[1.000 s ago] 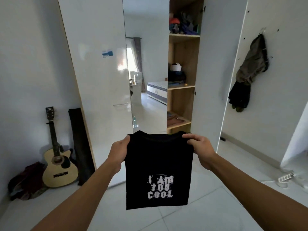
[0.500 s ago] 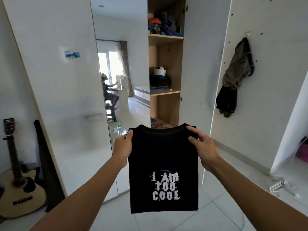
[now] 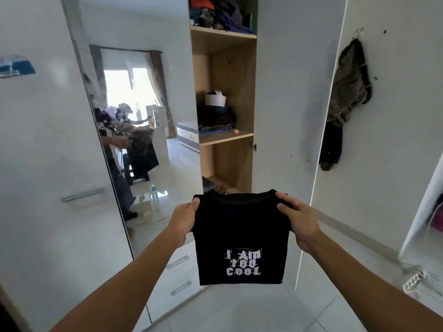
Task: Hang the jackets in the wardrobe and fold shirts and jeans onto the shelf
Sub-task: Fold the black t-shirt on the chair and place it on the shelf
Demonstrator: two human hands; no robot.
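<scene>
Hands gripped a black shirt (image 3: 242, 233) in the lower centre of the frame: the left hand (image 3: 183, 218) and the right hand (image 3: 299, 218) each pinched a top corner beside the collar, fingers curled over the cloth. It hung already narrowed into a panel, white lettering low down, in front of the open wardrobe (image 3: 227, 75). Being soft, light cotton, it would likely sag and unfold if released at one corner; supporting both upper corners, then the underside, seemed wise before laying it on the shelf (image 3: 225, 137) at centre.

Both arms outstretched, left hand (image 3: 183, 218) and right hand (image 3: 300, 220) pinching.
</scene>
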